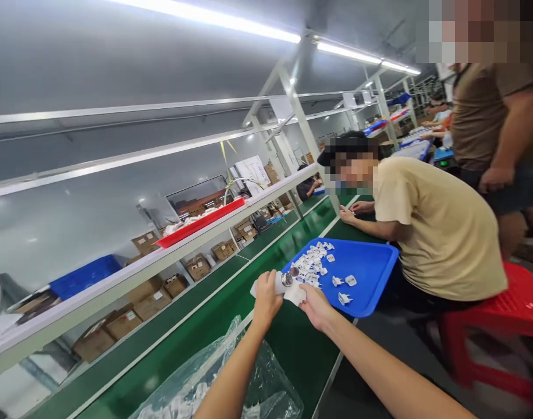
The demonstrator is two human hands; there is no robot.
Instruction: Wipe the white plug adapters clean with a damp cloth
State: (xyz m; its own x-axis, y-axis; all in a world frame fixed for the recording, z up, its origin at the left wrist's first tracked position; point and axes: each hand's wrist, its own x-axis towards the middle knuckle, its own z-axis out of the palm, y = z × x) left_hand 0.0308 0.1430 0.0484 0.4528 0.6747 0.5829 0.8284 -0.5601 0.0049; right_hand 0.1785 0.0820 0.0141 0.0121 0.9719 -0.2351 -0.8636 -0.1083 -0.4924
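My left hand point(267, 298) is wrapped round a white bottle point(279, 283) with a shiny metal top, tilted to the right. A round brownish lid appears beside that top. In my right hand point(317, 308) a folded white cloth or tissue point(295, 293) is pinched, close below the bottle's mouth; whether they touch I cannot tell. Just beyond both hands lies a blue tray point(371, 273), with a heap of small white plug-like pieces point(312, 262) at its left and a few loose ones point(344, 298) nearer its middle.
A clear plastic bag point(275, 372) of white pieces lies on the green belt point(162, 355) near me. A person in a beige shirt point(445, 227) leans over the bench on a red stool point(519, 297). Another person stands behind. A shelf on the left holds a red tray point(201, 224).
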